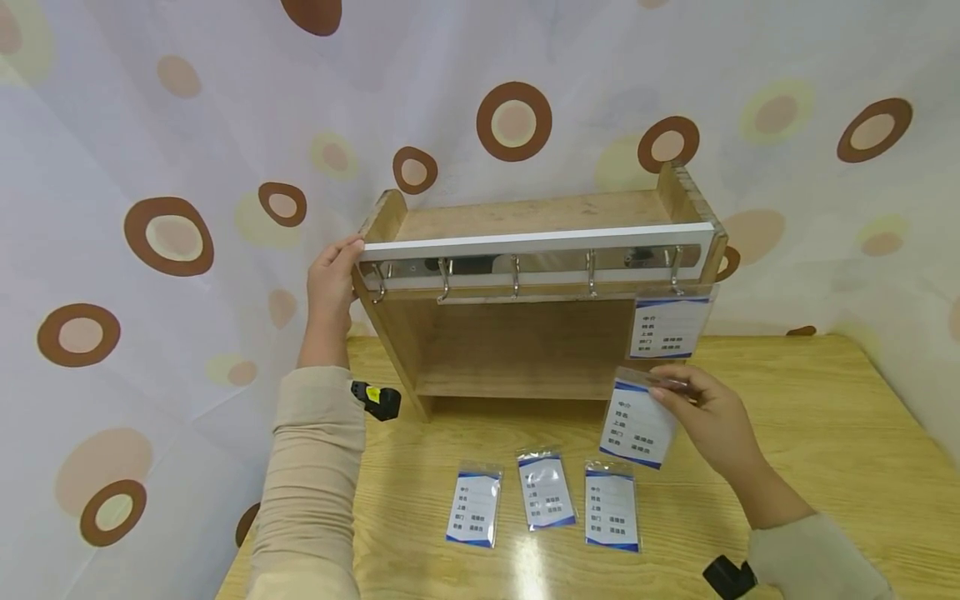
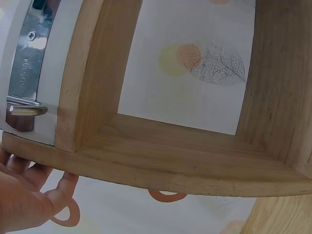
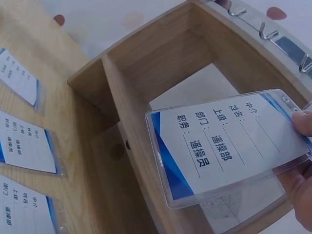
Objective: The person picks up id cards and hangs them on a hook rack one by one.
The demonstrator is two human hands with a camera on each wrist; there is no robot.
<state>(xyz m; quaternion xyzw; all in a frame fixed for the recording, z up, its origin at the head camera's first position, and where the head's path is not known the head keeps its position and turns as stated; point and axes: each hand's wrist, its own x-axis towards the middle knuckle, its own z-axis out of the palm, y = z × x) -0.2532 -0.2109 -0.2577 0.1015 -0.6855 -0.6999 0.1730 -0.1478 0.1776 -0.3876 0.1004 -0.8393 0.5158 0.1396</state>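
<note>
Pinching a badge (image 1: 633,429) by its top edge, your right hand (image 1: 712,421) sits at the rack's (image 1: 517,346) 4 o'clock. Your left hand (image 1: 330,279) touches its 10 o'clock corner; grip, can't tell. Only left wrist shows the screw (image 2: 31,35); right wrist crops your right hand, badge partly blocking the compartment (image 3: 156,73). 3 loose badges (image 1: 546,492) at 6 o'clock, hung badge (image 1: 670,327) at 3.

A light yellow-brown wooden table (image 1: 817,417) with visible grain shows a bright streak of glare (image 1: 529,571) toward its near side. Behind its far edge and beyond its left edge rises a white covering (image 1: 427,83), its material unclear, printed with thick brown rings (image 1: 484,122) and peach discs (image 1: 776,114) bordered in pale yellow. A small dark brown spot (image 1: 801,331) sits by the table's far right corner. The left wrist view adds a grey, net-veined leaf print (image 2: 217,63).
</note>
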